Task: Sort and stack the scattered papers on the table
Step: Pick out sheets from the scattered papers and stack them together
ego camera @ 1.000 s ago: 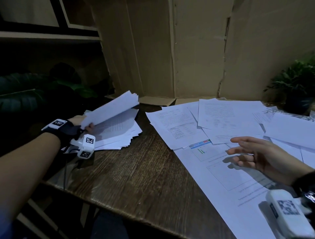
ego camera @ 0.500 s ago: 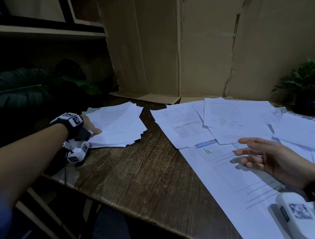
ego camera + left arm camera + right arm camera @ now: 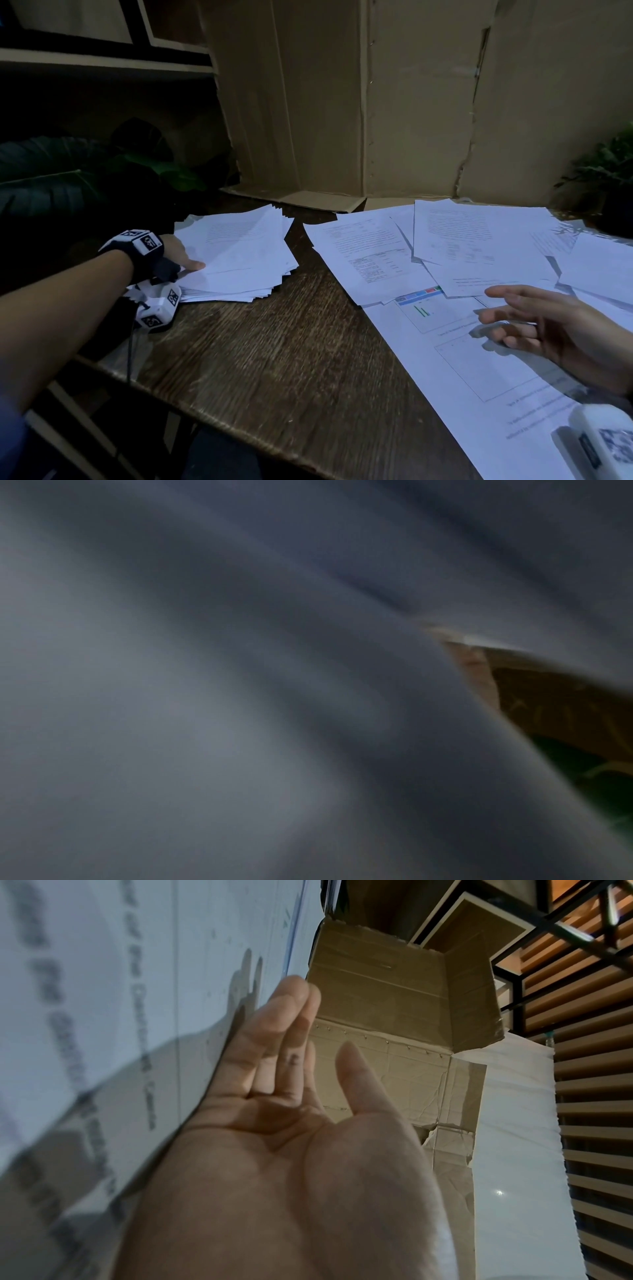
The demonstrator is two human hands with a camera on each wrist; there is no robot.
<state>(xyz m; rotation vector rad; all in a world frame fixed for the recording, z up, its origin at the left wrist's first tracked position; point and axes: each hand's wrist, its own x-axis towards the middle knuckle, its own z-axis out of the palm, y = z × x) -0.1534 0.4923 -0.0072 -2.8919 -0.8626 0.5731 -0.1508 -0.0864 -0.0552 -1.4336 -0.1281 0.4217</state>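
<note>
1. Head view showed the stack of papers (image 3: 236,253) lying at the far left of the wooden table (image 3: 291,359), its edges fanned and uneven, so it probably still needed squaring.
2. At the stack's near-left corner lay the left hand (image 3: 183,255), thumb on the top sheet; the other fingers were hidden, so I could not tell whether it pinched the corner or only pressed it. That contact likely served to keep the loose sheets from sliding.
3. Left wrist view gave only blurred pale paper close to the lens, with a sliver of finger and table at the right edge.
4. Scattered sheets (image 3: 455,260) overlapped across the right half of the table, among them one with a coloured chart (image 3: 424,305), partly covered by its neighbours.
5. Above the nearest large sheet (image 3: 479,377) hovered the right hand (image 3: 548,325), fingers straight and slightly spread, holding nothing, which read as poised to pick up the next page.
6. Right wrist view confirmed the empty flat palm (image 3: 284,1150) beside printed paper.
7. Bare tabletop separated stack and spread, so nothing blocked a transfer; overlapping pages might drag along together.
8. Cardboard panels (image 3: 376,102) stood behind, a potted plant (image 3: 606,178) at far right, and dark leaves (image 3: 51,171) at left.
</note>
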